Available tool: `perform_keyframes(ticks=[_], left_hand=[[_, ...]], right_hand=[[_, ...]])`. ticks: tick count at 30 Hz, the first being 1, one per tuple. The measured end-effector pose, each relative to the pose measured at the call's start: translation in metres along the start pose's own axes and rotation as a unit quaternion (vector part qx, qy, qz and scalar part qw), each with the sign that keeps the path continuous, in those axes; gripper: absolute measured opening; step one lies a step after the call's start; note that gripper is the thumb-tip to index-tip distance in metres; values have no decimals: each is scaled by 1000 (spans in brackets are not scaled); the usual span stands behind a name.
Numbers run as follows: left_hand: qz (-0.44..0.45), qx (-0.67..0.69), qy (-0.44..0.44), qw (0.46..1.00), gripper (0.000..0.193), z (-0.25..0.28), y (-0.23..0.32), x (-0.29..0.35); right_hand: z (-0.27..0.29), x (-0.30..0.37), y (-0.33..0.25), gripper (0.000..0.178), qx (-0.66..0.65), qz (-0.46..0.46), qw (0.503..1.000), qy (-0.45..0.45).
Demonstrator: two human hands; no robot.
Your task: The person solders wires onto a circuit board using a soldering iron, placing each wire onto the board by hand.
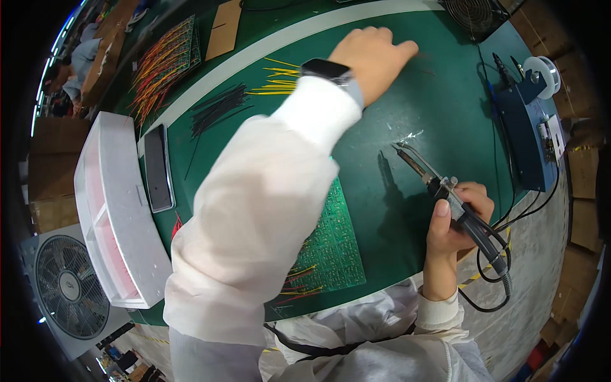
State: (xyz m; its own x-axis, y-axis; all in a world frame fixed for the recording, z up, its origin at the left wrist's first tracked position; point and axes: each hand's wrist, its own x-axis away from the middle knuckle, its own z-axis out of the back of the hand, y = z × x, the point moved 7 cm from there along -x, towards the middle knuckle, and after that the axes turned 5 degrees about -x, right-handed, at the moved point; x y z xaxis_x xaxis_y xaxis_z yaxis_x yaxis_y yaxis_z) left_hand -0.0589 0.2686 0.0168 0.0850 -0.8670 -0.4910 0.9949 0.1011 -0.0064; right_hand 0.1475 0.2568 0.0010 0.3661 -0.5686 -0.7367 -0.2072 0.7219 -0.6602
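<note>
My right hand (459, 219) is wrapped round the dark handle of a soldering iron (468, 216), which has a thin metal solder-feed tube clamped along it. The iron's tip points up and left, above the green mat (407, 184). My left arm stretches across the table, and my left hand (372, 60) is near the far side, thumb held out from the fingers; nothing shows in it, though its fingertips are partly hidden. Under my left forearm lies a green circuit board panel (344, 239), partly covered, with red and yellow wires (302, 283) at its near left part.
Yellow wires (277, 83) and black wires (219, 108) lie left of my left hand. A phone (158, 169) rests beside a white foam tray (121, 191). A wired board (168, 60) stands far left. A blue solder feeder (525, 127) with a spool stands right, its cables trailing; a black fan (474, 16) sits behind.
</note>
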Motion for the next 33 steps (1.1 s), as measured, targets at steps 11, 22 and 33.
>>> perform_keyframes(ticks=[11, 22, 33], left_hand=[[272, 212, 68, 936, 10, 111, -10, 141], [615, 160, 70, 769, 7, 113, 1, 275], [449, -111, 81, 883, 10, 147, 10, 251]], right_hand=[[1, 1, 1, 31, -3, -2, 1000, 0], [-4, 5, 1, 33, -7, -20, 1000, 2], [-6, 7, 2, 32, -4, -24, 1000, -18]])
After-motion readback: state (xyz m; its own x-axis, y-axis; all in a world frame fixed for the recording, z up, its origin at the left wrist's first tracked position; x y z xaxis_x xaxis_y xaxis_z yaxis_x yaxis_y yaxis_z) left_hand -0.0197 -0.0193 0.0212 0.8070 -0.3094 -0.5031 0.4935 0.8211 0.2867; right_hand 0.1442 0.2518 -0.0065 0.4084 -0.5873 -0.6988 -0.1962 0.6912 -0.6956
